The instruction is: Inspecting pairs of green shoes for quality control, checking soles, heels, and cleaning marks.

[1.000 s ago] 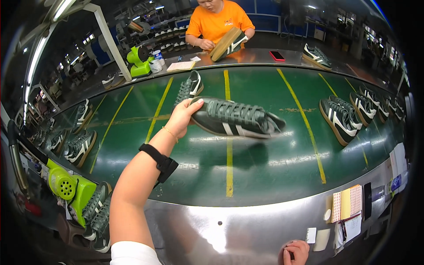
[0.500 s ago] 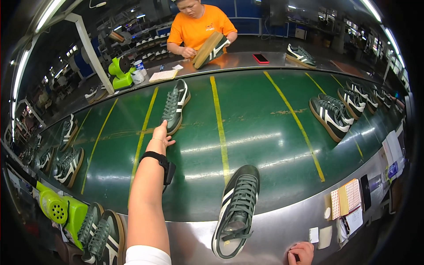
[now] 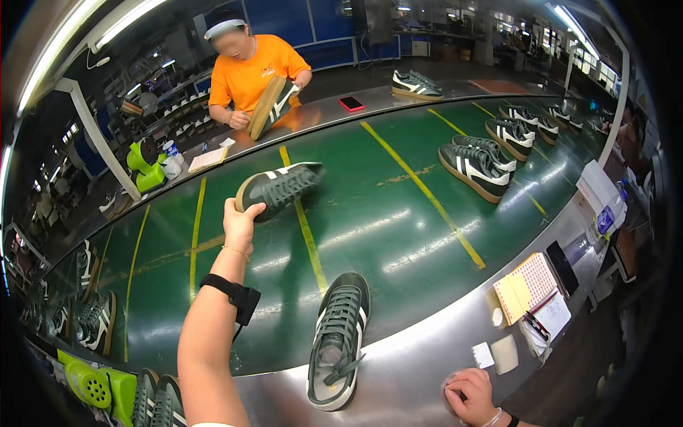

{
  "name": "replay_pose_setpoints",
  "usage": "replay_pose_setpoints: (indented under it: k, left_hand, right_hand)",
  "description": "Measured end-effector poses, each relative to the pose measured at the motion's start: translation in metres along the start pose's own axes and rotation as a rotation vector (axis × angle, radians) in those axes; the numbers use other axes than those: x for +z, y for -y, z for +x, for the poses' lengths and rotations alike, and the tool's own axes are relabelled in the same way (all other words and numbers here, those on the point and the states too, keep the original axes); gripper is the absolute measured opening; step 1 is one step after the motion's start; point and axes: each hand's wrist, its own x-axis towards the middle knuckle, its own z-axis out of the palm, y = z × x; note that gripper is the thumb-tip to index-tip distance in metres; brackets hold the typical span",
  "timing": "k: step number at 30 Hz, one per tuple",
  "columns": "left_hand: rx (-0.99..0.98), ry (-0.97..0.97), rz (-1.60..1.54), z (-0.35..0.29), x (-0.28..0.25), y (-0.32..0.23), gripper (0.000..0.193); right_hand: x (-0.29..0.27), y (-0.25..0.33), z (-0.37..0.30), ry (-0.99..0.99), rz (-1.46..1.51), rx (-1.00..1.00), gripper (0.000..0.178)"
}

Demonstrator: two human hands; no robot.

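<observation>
A dark green sneaker (image 3: 284, 191) with white stripes and a gum sole is tilted over the green conveyor belt, its far end slightly blurred. My left hand (image 3: 240, 222) grips it by the rounded toe end, thumb on the upper. A second sneaker (image 3: 338, 341) of the same kind stands across the belt's near edge and the metal ledge, toe pointing away and laces loose at the collar. My right hand (image 3: 471, 396) rests on the ledge to the right of that shoe, fingers curled into a loose fist with nothing visible in it.
Across the belt (image 3: 356, 242) a person in an orange shirt (image 3: 256, 75) holds another sneaker (image 3: 274, 107). Several sneakers (image 3: 475, 167) stand at the far right, more (image 3: 96, 320) at the left. Papers (image 3: 526, 288) lie on the right ledge; a green machine (image 3: 92, 384) stands near left.
My left hand has taken hold of the sneaker on the belt, lifted and turned it so its heel points right. The view has shifted to the right. My right hand stays curled on the ledge.
</observation>
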Motion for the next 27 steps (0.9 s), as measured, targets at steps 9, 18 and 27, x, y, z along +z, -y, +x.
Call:
replay_pose_setpoints:
  k: [9,18,27]
  left_hand:
    - [0.071,0.975,0.232,-0.127,0.012,-0.057,0.061]
    - [-0.49,0.977,0.256,-0.216,-0.068,-0.034,0.088]
    - [-0.701,0.65,-0.445,-0.316,-0.09,-0.03,0.069]
  right_hand:
    - [-0.011,0.011,0.013,-0.34,0.449,0.019,0.077]
    - [-0.034,0.028,0.04,0.123,0.485,0.194,0.05]
    - [-0.022,-0.011,0.058,0.372,0.9,0.398,0.063]
